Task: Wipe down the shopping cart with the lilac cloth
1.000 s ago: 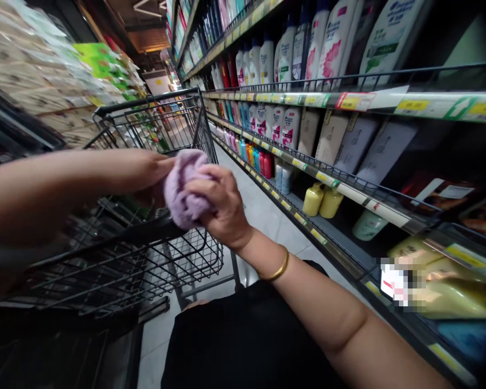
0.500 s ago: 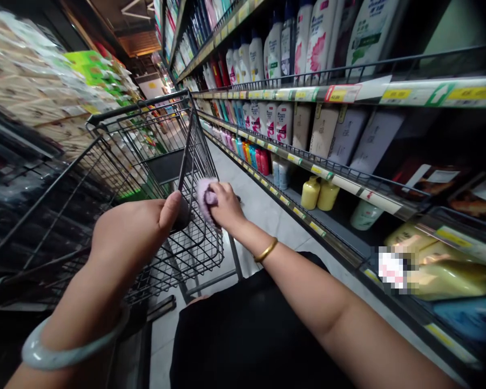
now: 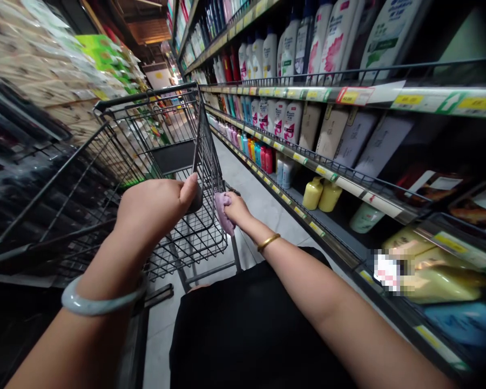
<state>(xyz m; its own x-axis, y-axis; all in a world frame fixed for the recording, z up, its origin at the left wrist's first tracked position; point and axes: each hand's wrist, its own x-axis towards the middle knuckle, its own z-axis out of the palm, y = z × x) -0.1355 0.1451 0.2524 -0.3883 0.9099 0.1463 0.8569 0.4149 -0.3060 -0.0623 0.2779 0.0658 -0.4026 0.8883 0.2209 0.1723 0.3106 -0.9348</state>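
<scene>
A black wire shopping cart stands tilted across the view in front of me. My left hand, with a pale bangle on its wrist, is closed on the cart's near right edge, thumb on top. Its other fingers are hidden behind the back of the hand. My right hand, below a gold bracelet, is closed around a crumpled light purple cloth. The cloth lies against the outside of the cart's right wire side. Inside the basket, a dark flat panel shows.
Along the right runs a shelf of shampoo bottles with price labels, two yellow bottles low down. Stacked packs and dark packaged goods line the left. Grey tiled floor lies between cart and shelf.
The cart and my left hand appear further right in view. My right hand, with the purple cloth, has moved slightly right and down along the cart's side.
</scene>
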